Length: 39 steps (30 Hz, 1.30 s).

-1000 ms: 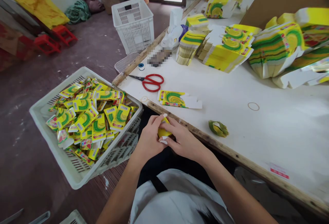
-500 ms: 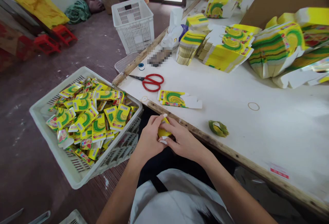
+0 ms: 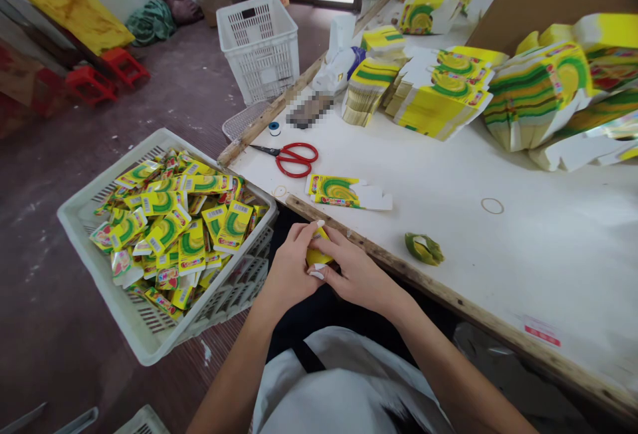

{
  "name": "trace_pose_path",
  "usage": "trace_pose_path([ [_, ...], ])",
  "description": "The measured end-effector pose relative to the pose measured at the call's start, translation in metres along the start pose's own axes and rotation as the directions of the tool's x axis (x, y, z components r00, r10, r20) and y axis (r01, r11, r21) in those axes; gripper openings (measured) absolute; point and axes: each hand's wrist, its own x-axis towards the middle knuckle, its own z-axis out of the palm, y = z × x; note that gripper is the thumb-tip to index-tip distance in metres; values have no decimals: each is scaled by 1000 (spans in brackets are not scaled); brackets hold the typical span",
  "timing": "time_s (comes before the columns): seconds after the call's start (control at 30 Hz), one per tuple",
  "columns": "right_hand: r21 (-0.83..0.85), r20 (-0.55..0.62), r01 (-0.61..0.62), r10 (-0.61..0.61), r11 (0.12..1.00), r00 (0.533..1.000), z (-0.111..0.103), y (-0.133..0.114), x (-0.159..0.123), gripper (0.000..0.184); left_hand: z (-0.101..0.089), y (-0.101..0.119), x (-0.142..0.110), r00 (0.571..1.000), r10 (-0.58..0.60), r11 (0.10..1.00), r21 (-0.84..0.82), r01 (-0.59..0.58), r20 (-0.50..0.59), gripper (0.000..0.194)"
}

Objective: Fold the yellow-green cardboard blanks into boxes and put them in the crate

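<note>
Both hands meet over my lap, just below the table's wooden front edge. My left hand (image 3: 286, 271) and my right hand (image 3: 351, 274) are closed from either side on one small yellow carton (image 3: 317, 252), fingers pinching its ends. A flat unfolded yellow-green carton blank (image 3: 343, 192) lies on the white table (image 3: 523, 254) just beyond my hands. To my left stands a white crate (image 3: 90, 268) heaped with several folded yellow-green cartons (image 3: 174, 228).
Red scissors (image 3: 294, 158), a small tape roll (image 3: 274, 129) and two rubber bands lie on the table. A crumpled green-yellow carton (image 3: 423, 248) sits near the front edge. Stacks of carton blanks (image 3: 448, 92) fill the table's back. An empty white basket (image 3: 259, 45) stands on the floor.
</note>
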Motion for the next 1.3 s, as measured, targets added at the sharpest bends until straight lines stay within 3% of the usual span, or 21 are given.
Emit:
trace_pose_path([
  [0.57, 27, -20, 17, -16, 1000, 1000, 1, 1, -1, 31, 0, 0, 0, 1000, 12, 1000, 7, -12, -15, 63],
  [1.3, 23, -26, 59, -59, 998, 998, 0, 1, -2, 43, -3, 4, 2, 996, 71, 996, 53, -68, -53, 59],
])
